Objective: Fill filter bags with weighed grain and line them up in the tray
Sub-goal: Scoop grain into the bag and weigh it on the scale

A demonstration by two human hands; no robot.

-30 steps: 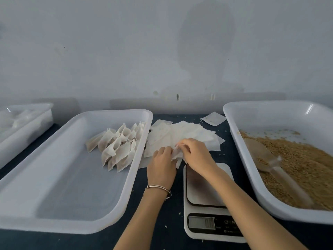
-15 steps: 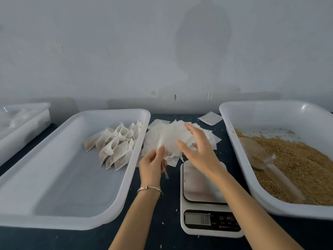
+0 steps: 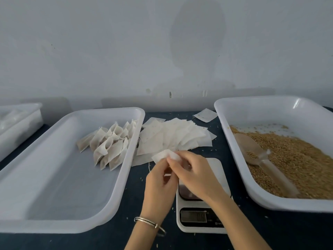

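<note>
at the middle of the dark table (image 3: 111, 240), seen from the head camera, both hands meet just above the far edge of the scale (image 3: 201, 221). the left hand (image 3: 159, 184) pinches the lower part of one empty filter bag (image 3: 166, 155); the right hand (image 3: 193, 175) pinches its upper edge, fingers curled round the paper. the bag is held clear of the table, between the scale and the pile of empty bags (image 3: 173, 138), which fans out flat just beyond the hands. a metal bangle (image 3: 149, 225) sits on the left wrist.

to the left, the white tray (image 3: 54, 226) holds the filled bags (image 3: 110, 145), lined up in overlapping rows at its far right corner. to the right, a second tray (image 3: 270, 201) holds the grain (image 3: 299, 159), with a clear scoop (image 3: 255, 152) lying on it. one stray bag (image 3: 205, 115) lies apart at the back. a clear box (image 3: 19, 121) stands at far left.
</note>
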